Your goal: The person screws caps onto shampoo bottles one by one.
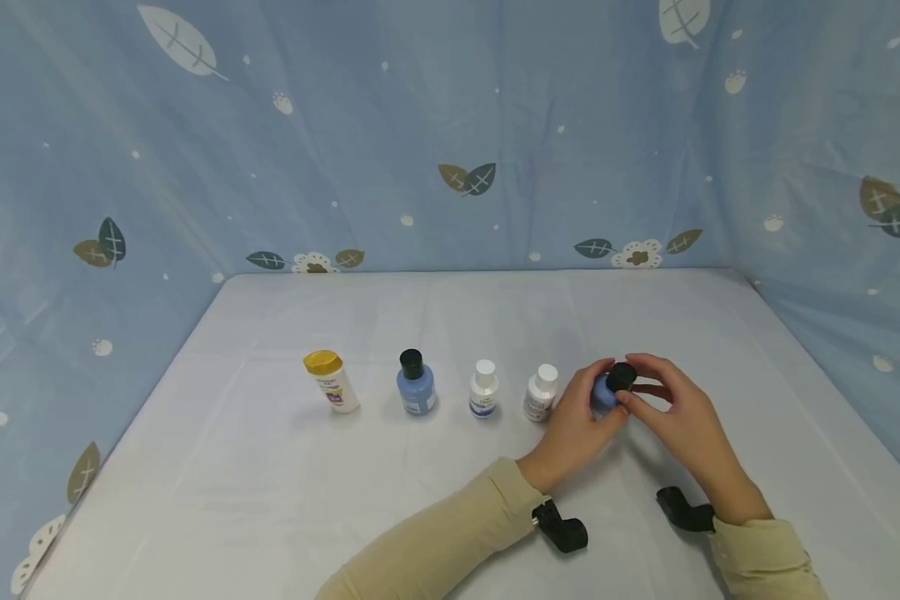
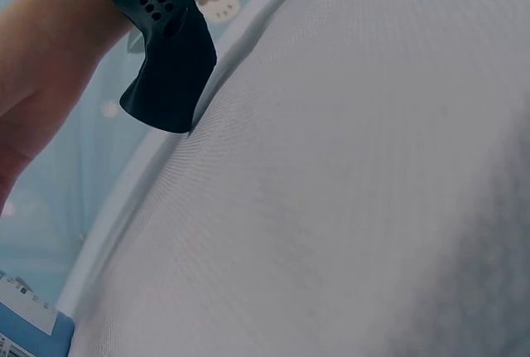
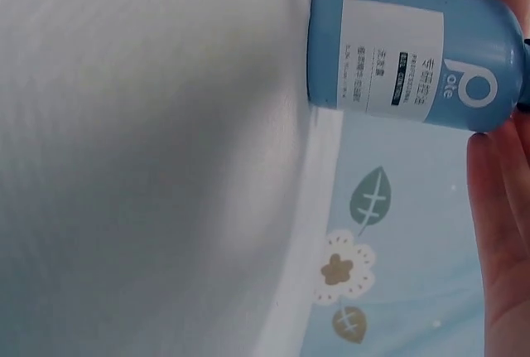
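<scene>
Toward the right of the table, in the head view, both hands surround a blue bottle (image 1: 604, 395) with a black cap (image 1: 621, 377). My left hand (image 1: 579, 421) grips the bottle's body from the left. From the other side my right hand (image 1: 681, 415) holds it near the cap, thumb in front and forefinger behind. Parts of the body are hidden by fingers. The right wrist view shows the blue bottle (image 3: 397, 50) close up, with a white printed label and its base at the table surface. A labelled blue corner enters the left wrist view at lower left.
Left of the hands stand a white bottle (image 1: 541, 393), another white bottle (image 1: 483, 389), a second blue bottle (image 1: 416, 388) with a black cap, and a yellow-capped white bottle (image 1: 333, 385), leaning in view. Leaf-patterned blue cloth (image 1: 390, 117) hangs behind the white table (image 1: 217, 467).
</scene>
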Tool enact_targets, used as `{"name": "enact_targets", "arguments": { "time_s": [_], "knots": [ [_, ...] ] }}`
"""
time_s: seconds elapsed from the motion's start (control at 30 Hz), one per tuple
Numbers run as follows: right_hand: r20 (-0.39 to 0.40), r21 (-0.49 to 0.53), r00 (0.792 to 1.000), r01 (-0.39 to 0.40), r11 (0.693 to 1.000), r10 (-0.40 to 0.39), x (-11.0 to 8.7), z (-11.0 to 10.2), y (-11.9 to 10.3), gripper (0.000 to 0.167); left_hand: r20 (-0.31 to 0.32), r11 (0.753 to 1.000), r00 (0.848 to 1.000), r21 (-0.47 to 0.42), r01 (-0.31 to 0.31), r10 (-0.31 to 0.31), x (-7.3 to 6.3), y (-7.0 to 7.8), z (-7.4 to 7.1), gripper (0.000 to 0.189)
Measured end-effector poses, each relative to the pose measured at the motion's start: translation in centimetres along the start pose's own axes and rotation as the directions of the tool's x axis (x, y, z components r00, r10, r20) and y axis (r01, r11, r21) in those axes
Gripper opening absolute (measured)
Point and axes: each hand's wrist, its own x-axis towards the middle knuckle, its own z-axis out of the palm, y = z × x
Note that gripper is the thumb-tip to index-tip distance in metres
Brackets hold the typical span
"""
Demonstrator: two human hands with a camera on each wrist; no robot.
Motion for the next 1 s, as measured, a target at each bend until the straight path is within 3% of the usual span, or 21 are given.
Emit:
{"name": "enact_targets", "arguments": {
  "time_s": [0.1, 0.2, 0.37, 0.53, 0.8, 0.93, 1.0],
  "knots": [
    [0.012, -0.001, 1.0, 0.004, 1.0, -0.004, 0.2, 0.1, 0.1, 0.057, 0.007, 1.0, 1.0, -0.022, 0.011, -0.011, -0.1, 0.0, -0.2, 0.055],
    [0.023, -0.007, 1.0, 0.01, 1.0, -0.01, 0.4, 0.1, -1.2, 0.059, 0.01, 1.0, 1.0, -0.028, 0.001, 0.0, 0.0, 0.0, -0.5, 0.057],
    [0.012, 0.041, 0.998, 0.06, 0.997, -0.06, 0.9, -0.1, -2.7, 0.06, -0.039, 0.991, 0.992, 0.06, -0.119, 0.121, 0.0, 0.3, -1.3, 0.066],
    [-0.045, 0.078, 0.988, 0.151, 0.985, -0.148, 1.1, -0.7, -3.1, 0.046, -0.051, 0.947, 0.955, 0.15, -0.283, 0.293, 0.1, 1.3, -1.5, 0.066],
    [-0.034, -0.117, 0.984, 0.17, 0.979, -0.175, 1.2, -1.3, -1.6, 0.048, 0.006, 0.853, 0.891, 0.289, -0.435, 0.453, 0.4, 3.9, -2.2, 0.049],
    [-0.023, -0.163, 0.977, 0.207, 0.965, -0.213, 1.4, -1.9, -2.3, 0.049, 0.036, 0.826, 0.868, 0.289, -0.484, 0.496, 0.5, 5.6, -3.9, 0.046],
    [-0.006, -0.181, 0.976, 0.214, 0.96, -0.219, 1.7, -2.2, -2.7, 0.048, 0.031, 0.815, 0.864, 0.315, -0.486, 0.503, 0.5, 6.2, -5.5, 0.043]
  ]
}}
